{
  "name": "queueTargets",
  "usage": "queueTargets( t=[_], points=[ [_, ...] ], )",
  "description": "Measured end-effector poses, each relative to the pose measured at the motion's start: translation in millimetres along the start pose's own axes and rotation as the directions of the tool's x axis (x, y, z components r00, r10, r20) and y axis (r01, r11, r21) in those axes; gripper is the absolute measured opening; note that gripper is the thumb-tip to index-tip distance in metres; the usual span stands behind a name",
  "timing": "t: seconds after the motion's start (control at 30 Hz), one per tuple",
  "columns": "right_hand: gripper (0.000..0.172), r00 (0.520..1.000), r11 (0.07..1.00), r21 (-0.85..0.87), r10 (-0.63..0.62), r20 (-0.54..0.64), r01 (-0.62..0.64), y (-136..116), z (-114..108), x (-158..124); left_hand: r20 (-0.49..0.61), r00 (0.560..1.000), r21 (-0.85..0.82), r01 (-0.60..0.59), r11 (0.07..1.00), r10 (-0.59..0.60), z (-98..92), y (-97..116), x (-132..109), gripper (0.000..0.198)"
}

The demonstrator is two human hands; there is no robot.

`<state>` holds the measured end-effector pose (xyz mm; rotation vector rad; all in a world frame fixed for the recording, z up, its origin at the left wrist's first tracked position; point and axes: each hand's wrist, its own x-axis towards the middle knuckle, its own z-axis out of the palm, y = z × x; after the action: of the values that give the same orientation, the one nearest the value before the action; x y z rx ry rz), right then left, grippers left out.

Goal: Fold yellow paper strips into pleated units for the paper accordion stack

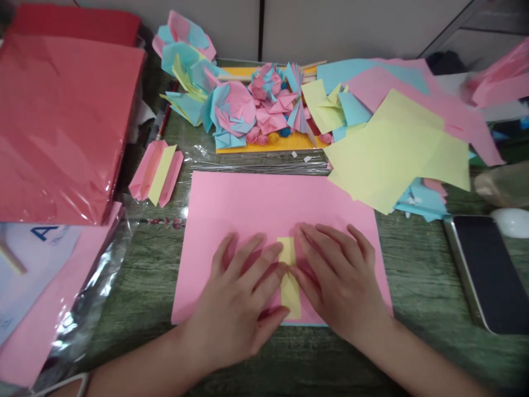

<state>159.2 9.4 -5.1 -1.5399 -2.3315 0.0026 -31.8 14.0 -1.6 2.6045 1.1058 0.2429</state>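
Lying under the left hand (235, 298) and right hand (345, 281) is a pink sheet (256, 204). Both hands are loosely opened, fingers spread, resting rather than gripping; between them, touched by their fingertips, lies a yellow paper strip (291, 292).

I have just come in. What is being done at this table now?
A person's left hand and right hand both touch a yellow strip lying on a pink sheet. Beyond the sheet are folded papers; a pink-and-yellow piece lies to the left and a phone to the right.
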Motion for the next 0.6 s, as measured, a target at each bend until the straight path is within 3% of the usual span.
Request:
queueTargets(
  t=[0.27, 0.6],
  points=[
    [0.031, 0.999, 0.992, -0.118, -0.042, 0.032, 0.045, -2.2, -2.2, -3.3, -0.011, 1.0, 0.005, -0.003, 1.0, 0.003, 1.5, -1.7, -1.9, 0.044],
    [0.03, 0.997, 0.997, -0.052, -0.061, 0.038, 0.063, -0.6, -2.1, -2.1, 0.021, 1.0, 0.017, -0.007, 1.0, 0.007, 2.0, -1.3, -0.8, 0.045]
  ],
)
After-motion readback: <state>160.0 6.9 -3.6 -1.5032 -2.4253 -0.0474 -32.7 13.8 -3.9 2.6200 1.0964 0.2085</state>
